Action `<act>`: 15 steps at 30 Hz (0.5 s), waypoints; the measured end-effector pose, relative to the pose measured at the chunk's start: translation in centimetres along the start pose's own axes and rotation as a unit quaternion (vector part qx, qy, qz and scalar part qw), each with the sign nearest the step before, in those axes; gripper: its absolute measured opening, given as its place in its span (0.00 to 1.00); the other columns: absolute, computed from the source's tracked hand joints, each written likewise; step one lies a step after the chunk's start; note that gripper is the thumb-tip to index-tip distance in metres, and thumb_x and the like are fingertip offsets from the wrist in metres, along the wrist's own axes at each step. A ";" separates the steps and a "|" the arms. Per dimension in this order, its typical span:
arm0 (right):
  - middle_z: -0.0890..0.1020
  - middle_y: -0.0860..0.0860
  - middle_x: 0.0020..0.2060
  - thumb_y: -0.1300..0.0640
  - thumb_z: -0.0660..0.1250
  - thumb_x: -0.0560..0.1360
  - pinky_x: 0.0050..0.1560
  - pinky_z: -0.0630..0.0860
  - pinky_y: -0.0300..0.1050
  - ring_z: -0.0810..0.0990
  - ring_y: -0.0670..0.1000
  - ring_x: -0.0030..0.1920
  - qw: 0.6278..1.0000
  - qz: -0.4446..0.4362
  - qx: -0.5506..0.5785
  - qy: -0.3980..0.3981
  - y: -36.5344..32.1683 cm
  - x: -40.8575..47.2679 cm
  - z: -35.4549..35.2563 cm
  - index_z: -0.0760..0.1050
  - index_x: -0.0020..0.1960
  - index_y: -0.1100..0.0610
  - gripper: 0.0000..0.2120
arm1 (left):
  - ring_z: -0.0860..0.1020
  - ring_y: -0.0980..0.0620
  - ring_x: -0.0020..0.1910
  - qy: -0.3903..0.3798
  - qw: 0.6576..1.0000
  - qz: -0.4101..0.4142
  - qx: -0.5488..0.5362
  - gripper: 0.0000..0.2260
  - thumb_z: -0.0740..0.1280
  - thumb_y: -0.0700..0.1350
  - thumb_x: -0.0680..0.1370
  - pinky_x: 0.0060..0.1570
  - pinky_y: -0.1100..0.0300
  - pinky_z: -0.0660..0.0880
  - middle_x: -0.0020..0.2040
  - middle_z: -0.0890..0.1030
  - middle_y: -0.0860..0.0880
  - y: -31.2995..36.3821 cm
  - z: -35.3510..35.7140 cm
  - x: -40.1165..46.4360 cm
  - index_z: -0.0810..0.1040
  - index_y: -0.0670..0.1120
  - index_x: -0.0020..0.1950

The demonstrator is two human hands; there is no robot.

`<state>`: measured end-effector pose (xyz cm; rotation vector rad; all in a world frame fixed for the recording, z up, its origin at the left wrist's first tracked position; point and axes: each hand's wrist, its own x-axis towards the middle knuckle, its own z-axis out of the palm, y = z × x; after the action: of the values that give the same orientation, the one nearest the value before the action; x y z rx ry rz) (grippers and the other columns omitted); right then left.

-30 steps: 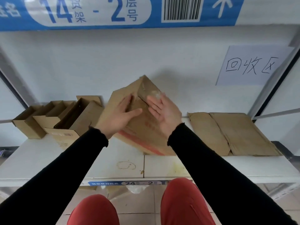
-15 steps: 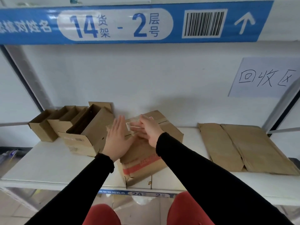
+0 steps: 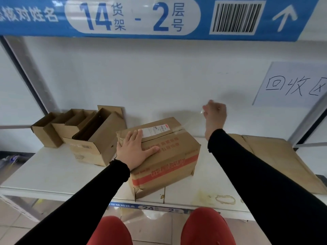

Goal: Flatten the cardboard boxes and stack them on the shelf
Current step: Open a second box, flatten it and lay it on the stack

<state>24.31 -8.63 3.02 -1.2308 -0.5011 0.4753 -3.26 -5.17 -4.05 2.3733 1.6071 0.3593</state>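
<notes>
A closed cardboard box (image 3: 169,161) with a red band and a white label stands on the white shelf (image 3: 49,172) at the middle. My left hand (image 3: 134,149) lies flat on its top left part, fingers spread. My right hand (image 3: 215,115) is raised above and to the right of the box, pinching a strip of clear tape (image 3: 185,125) that stretches from the box's top seam up to the fingers. Flattened cardboard (image 3: 276,160) lies on the shelf at the right.
Several open cardboard boxes (image 3: 83,133) stand in a group at the back left of the shelf. A handwritten paper sign (image 3: 292,84) hangs on the wall at right. Above runs a blue shelf label (image 3: 141,16). Shelf uprights frame both sides.
The box has been set flat on the shelf. My right hand has pulled away up and to the right, peeling the clear tape off the top seam. My left hand now presses the box top.
</notes>
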 end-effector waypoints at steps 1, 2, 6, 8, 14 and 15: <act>0.78 0.47 0.40 0.53 0.68 0.76 0.48 0.75 0.46 0.77 0.47 0.41 0.993 -0.034 -0.090 -0.062 0.4 -0.6 0.2 0.71 0.48 0.55 0.08 | 0.47 0.51 0.82 -0.001 1.000 0.001 0.003 0.52 0.49 0.82 0.67 0.77 0.35 0.48 0.83 0.52 0.52 0.0 0.0 0.1 0.47 0.53 0.83; 0.79 0.45 0.46 0.52 0.70 0.75 0.50 0.75 0.45 0.78 0.46 0.45 0.974 -0.047 -0.173 -0.141 1.1 -1.3 0.4 0.72 0.53 0.54 0.11 | 0.47 0.51 0.82 -0.003 1.000 0.003 0.006 0.52 0.50 0.82 0.67 0.77 0.35 0.48 0.83 0.52 0.52 0.0 0.0 0.2 0.47 0.53 0.83; 0.74 0.46 0.66 0.46 0.72 0.75 0.61 0.69 0.43 0.75 0.47 0.64 0.805 -0.075 -0.430 -0.403 3.2 -3.4 0.7 0.65 0.74 0.51 0.31 | 0.47 0.52 0.82 -0.012 1.000 0.006 0.003 0.52 0.50 0.83 0.67 0.78 0.37 0.48 0.83 0.52 0.52 -0.3 0.0 0.5 0.47 0.54 0.83; 0.76 0.51 0.64 0.48 0.69 0.78 0.61 0.71 0.45 0.74 0.51 0.65 0.741 -0.144 -0.522 -0.396 3.6 -3.7 0.9 0.69 0.73 0.52 0.25 | 0.47 0.53 0.81 -0.013 1.000 0.009 0.005 0.52 0.51 0.82 0.67 0.77 0.37 0.48 0.83 0.52 0.52 -0.2 -0.1 0.4 0.47 0.53 0.83; 0.80 0.44 0.53 0.45 0.60 0.82 0.57 0.68 0.52 0.70 0.52 0.60 0.675 -0.262 -0.626 -0.288 5.1 -2.5 1.0 0.77 0.64 0.41 0.13 | 0.47 0.53 0.81 -0.011 1.000 0.004 0.003 0.53 0.50 0.83 0.66 0.78 0.38 0.48 0.83 0.52 0.53 -0.5 0.2 0.7 0.48 0.54 0.83; 0.79 0.45 0.51 0.46 0.60 0.82 0.54 0.72 0.51 0.71 0.51 0.57 0.682 -0.256 -0.620 -0.291 5.4 -2.1 0.9 0.78 0.63 0.41 0.13 | 0.47 0.53 0.82 -0.013 1.000 0.004 0.004 0.53 0.50 0.83 0.66 0.78 0.38 0.48 0.83 0.52 0.53 -0.5 0.2 0.7 0.48 0.54 0.83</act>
<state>21.73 -7.76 -2.21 -2.1028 -1.8856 -0.0681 -3.36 -4.41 -4.33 2.3808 1.5903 0.3238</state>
